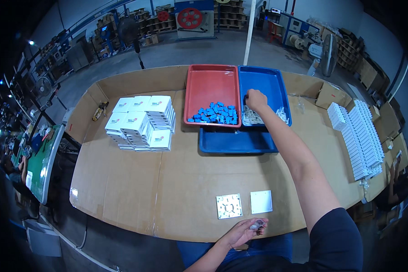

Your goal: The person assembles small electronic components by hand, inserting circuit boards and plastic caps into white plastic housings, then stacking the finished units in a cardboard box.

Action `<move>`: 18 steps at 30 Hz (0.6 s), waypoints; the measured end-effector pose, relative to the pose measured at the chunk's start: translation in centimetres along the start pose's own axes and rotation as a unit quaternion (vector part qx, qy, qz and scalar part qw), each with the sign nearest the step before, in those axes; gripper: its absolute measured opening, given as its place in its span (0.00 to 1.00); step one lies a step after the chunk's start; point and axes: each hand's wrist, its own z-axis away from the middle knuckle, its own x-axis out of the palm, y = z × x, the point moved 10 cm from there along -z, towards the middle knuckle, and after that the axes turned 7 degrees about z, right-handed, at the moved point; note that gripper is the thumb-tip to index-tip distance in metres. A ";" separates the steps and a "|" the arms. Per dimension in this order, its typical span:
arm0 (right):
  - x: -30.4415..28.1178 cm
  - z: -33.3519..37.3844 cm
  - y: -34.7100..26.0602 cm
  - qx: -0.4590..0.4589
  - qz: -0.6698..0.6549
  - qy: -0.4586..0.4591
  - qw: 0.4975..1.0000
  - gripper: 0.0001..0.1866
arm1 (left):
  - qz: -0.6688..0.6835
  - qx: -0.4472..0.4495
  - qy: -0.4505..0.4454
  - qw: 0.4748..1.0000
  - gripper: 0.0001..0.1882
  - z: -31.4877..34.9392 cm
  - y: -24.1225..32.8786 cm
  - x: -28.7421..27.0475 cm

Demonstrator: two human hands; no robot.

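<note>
My left hand (241, 233) is near the table's front edge, palm up, its fingers curled round a small clear plastic packet (257, 224). Just beyond it lie two square parts: a white plate with a cut-out centre (229, 206) and, to its right, a plain white square cover (261, 201). My right arm stretches far forward. My right hand (257, 99) reaches down into the blue tray (264, 75), fingers closed and pointing down, above small whitish pieces (251, 116). What its fingertips grip is hidden.
Left of the blue tray, a red tray (211, 81) holds many blue parts (217, 112). Both rest over another blue tray (235, 141). White boxes (140, 120) are stacked left; rows of white square parts (358, 138) stand right. A cardboard wall (143, 78) borders the table's far side.
</note>
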 end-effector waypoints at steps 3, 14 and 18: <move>0.7 -0.5 -0.4 -0.002 0.024 0.015 1.000 0.12 | 0.003 -0.001 0.002 1.000 0.28 0.2 0.0 0.1; -7.5 4.8 2.1 -0.033 -0.495 0.010 0.868 0.11 | 0.068 -0.014 0.030 0.997 0.31 0.5 -0.9 -1.6; -10.2 15.0 3.3 -0.039 -0.551 -0.053 0.832 0.13 | 0.038 0.011 0.051 0.998 0.30 0.1 -0.2 -1.7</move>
